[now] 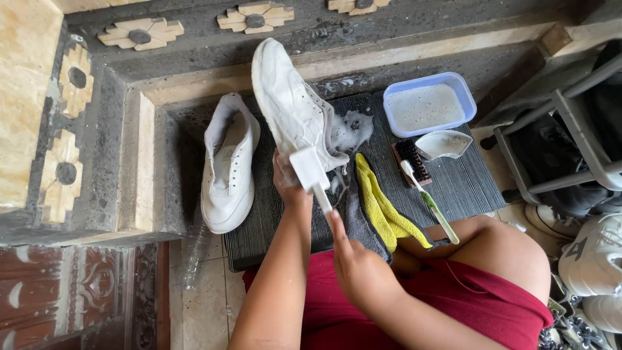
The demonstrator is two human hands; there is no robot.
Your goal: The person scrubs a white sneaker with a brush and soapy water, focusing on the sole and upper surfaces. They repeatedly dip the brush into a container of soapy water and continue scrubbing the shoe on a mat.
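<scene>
My left hand (289, 188) grips a white sneaker (291, 107) by its heel end and holds it tilted up, toe pointing away. My right hand (353, 262) holds a white brush (312, 174) by its handle, its head pressed against the sneaker near the heel. Soap foam (353, 128) clings to the sneaker's right side. A second white sneaker (228, 165) leans on the stone edge to the left, opening facing me.
A dark ribbed mat (463, 185) carries a blue tub of soapy water (429, 104), a small white scoop (444, 144), a dark scrub brush (414, 162), a green-handled toothbrush (431, 202), a yellow cloth (382, 207) and a grey cloth (356, 217). More sneakers (593, 259) and a metal rack (570, 129) stand right.
</scene>
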